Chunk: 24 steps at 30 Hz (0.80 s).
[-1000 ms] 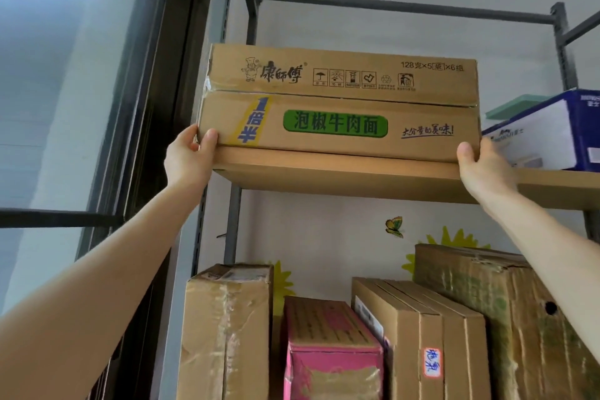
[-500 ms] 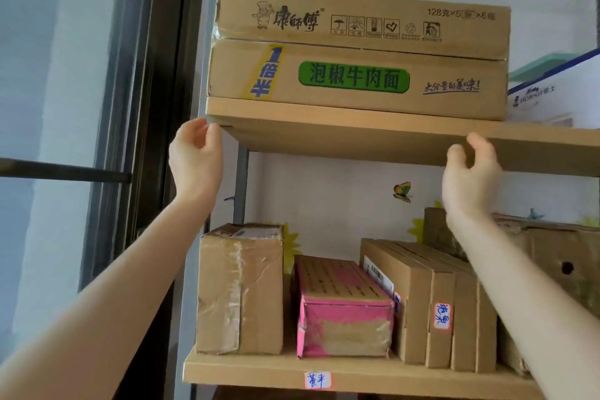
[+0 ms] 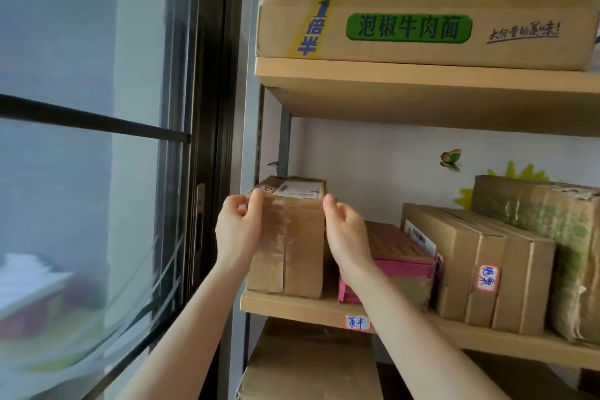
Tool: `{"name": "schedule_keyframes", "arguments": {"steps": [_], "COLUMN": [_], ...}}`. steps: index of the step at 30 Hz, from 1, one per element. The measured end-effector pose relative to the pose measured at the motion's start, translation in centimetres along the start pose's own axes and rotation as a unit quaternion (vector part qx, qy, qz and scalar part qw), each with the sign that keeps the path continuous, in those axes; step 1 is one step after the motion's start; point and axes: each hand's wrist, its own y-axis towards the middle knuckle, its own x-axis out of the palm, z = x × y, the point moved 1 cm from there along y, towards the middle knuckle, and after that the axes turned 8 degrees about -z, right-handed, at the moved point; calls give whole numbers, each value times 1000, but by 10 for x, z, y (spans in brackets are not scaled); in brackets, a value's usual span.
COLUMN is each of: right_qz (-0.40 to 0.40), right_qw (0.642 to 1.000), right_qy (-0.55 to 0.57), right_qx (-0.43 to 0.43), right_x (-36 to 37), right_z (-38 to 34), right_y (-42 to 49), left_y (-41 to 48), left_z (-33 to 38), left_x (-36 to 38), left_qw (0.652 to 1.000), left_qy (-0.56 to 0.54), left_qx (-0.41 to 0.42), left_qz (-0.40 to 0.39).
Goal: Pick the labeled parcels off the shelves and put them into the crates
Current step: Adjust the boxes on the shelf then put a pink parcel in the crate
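Note:
A tall brown taped parcel (image 3: 292, 243) with a white label on top stands at the left end of the middle shelf (image 3: 292, 307). My left hand (image 3: 238, 232) is at its upper left corner, thumb on the front face and fingers curled round the left side. My right hand (image 3: 345, 232) lies against its right side with the thumb straight along the upper right edge; its fingers are hidden behind the parcel. The parcel still stands on the shelf board.
A pink box (image 3: 402, 265), flat cartons (image 3: 480, 263) with a handwritten sticker and a green-wrapped parcel (image 3: 552, 237) stand to the right. A large noodle carton (image 3: 422, 10) fills the shelf above. Another carton (image 3: 308, 364) sits below. A window (image 3: 81, 140) is on the left.
Both hands left the large noodle carton on the top shelf and came down to the tall taped parcel on the middle shelf. My view dropped and moved closer.

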Motion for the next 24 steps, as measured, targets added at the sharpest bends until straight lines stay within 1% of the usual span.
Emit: {"name": "schedule_keyframes", "arguments": {"steps": [2,6,9,12,15,18,21,24], "right_qz": [27,15,38,37,34,30,-5,-33], "right_qw": [998,990,982,978,980,987,996,998], "right_qy": [48,100,122,143,120,97,80,42], "right_qx": [-30,-99,-140,-146,-154,-128,-50,13], "right_x": [-4,-6,-7,-10,-11,-12,-12,-6], "right_z": [-1,5,9,8,6,1,-5,-8], "right_y": [-14,-57,-79,-85,-82,-67,-32,-3], "left_y": [-16,-54,-74,-79,-77,-64,-34,-7], "left_z": [5,5,1,2,4,11,10,-4], "left_x": [-4,-15,-21,-22,-20,-17,-12,-7], "left_qw": [998,990,986,982,984,987,990,994], "left_qy": [-56,-131,-147,-163,-148,-109,-43,23], "left_qx": [4,36,71,88,99,122,125,99], "left_qz": [20,38,37,32,29,-5,-54,-51]}}
